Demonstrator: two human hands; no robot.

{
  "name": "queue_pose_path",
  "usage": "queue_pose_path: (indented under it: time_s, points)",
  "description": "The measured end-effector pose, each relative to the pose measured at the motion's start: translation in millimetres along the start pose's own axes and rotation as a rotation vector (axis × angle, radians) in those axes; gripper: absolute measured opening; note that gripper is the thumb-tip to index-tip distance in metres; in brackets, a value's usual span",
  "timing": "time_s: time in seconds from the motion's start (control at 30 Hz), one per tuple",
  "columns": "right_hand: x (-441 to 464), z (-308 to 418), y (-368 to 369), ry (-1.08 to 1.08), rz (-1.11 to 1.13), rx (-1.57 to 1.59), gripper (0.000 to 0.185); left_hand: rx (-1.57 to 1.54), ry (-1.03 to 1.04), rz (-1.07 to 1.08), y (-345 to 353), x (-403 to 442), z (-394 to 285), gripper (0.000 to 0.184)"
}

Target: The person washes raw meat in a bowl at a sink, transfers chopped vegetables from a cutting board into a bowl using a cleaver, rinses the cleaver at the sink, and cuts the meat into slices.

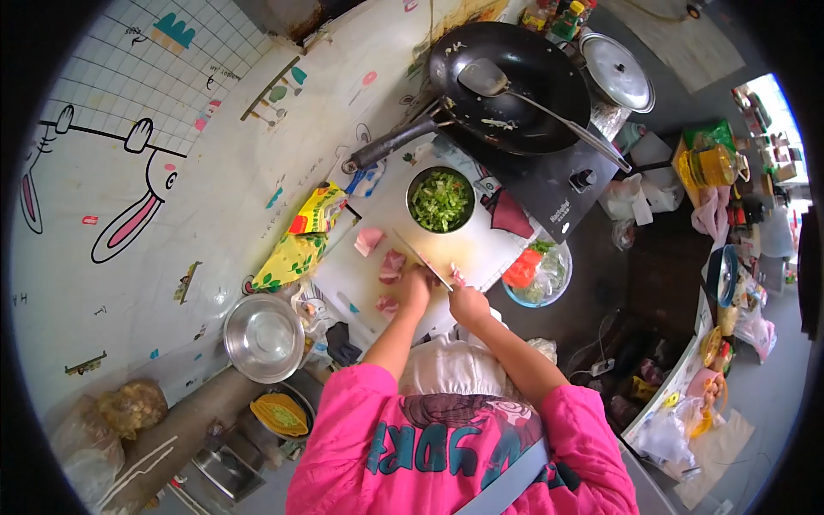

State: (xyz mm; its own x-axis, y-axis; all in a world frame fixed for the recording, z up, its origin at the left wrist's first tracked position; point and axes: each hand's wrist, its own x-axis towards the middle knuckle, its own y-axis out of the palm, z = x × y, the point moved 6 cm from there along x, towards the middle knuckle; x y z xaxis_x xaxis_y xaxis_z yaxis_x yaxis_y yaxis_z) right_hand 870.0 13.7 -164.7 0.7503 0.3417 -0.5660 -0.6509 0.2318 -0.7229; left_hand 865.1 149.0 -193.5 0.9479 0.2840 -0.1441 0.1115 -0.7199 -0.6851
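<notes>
My right hand [469, 306] is closed round the handle of a kitchen knife [423, 259], whose blade slants up and left across the cutting board [493, 251]. Close against the blade's left side, my left hand [418, 287] has its fingers curled down on raw meat, mostly hidden beneath them. A chunk of raw meat [392, 266] lies just left of that hand. Small cut meat pieces [457, 275] sit right of the blade. Two more chunks lie on the board, a pale one [369, 241] farther back and a smaller one [387, 305] nearer me.
Chopped greens fill a bowl [441, 200] behind the knife. A wok [549, 112] with a spatula [485, 79] rests on the cooktop [562, 184]. A yellow packet [296, 245] and a metal basin [263, 338] are at left. A bowl of bagged vegetables [538, 273] stands at right.
</notes>
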Motion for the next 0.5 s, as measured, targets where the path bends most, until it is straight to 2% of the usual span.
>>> queue_pose_path:
  time_s: [0.07,0.17,0.27,0.37,0.47,0.5]
  points:
    - [-2,-7,1,0.036,0.045,0.018,0.024,-0.074,-0.046,0.008,19,-1,24,0.013]
    - [-16,-18,0,0.041,0.051,0.034,0.025,-0.117,-0.134,0.042,12,-3,18,0.013]
    - [-32,-21,-11,0.068,0.024,0.059,0.026,-0.052,-0.323,0.101,14,-9,21,0.015]
    - [-45,-22,-25,0.094,-0.017,0.081,0.028,0.017,-0.384,0.109,8,-12,9,0.013]
    - [-60,-27,-36,0.091,-0.094,0.099,0.030,-0.373,-0.100,0.050,57,-7,34,0.012]
    - [-64,-30,-39,0.086,-0.125,0.106,0.030,-0.618,-0.094,0.060,64,-7,31,0.017]
